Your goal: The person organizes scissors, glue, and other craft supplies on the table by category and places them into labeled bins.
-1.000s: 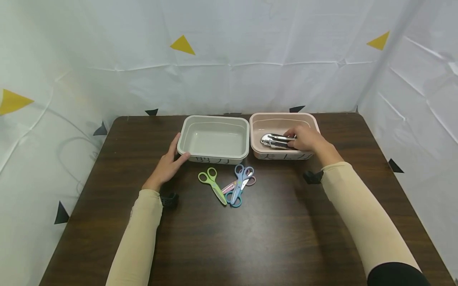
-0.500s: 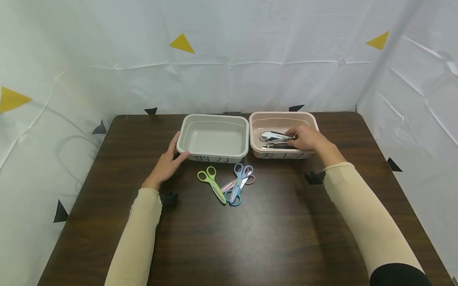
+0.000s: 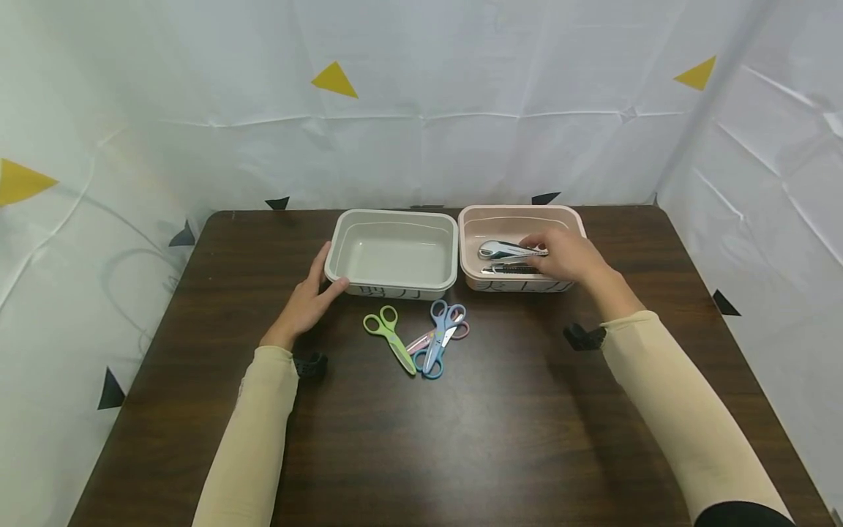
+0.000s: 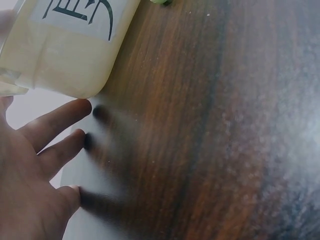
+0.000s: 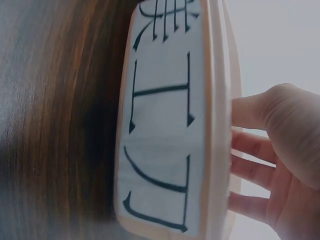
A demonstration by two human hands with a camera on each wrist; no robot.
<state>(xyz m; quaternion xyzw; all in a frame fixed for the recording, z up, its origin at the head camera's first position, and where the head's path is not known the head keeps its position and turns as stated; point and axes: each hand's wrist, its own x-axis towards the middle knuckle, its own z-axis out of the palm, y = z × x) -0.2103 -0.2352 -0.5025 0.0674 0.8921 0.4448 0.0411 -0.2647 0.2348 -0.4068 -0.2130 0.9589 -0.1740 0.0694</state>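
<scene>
In the head view, a grey-green box (image 3: 397, 252) stands beside a pink box (image 3: 520, 214) at the back of the table. My left hand (image 3: 304, 307) rests against the grey-green box's front left corner, fingers spread; the left wrist view shows some of those fingers (image 4: 62, 152) apart from its wall. Over the right side of the pink box is my right hand (image 3: 566, 256), its fingers reaching inside with a gap between thumb and forefinger. A silver-and-black utility knife (image 3: 503, 250) lies there, its end in that gap, near a second, darker knife (image 3: 510, 268). The right fingertips are hidden behind the rim in the right wrist view.
In front of the boxes lie green scissors (image 3: 391, 340) and a crossed pile of blue scissors (image 3: 435, 344) and pink-handled scissors (image 3: 464, 331). Both boxes carry front labels with black characters. White sheeting (image 3: 421, 161) closes off the back and sides of the dark wooden table (image 3: 487, 439).
Over the second, the knives have settled flat in the pink box. My right thumb and forefinger have since parted slightly, while my left hand keeps its place.
</scene>
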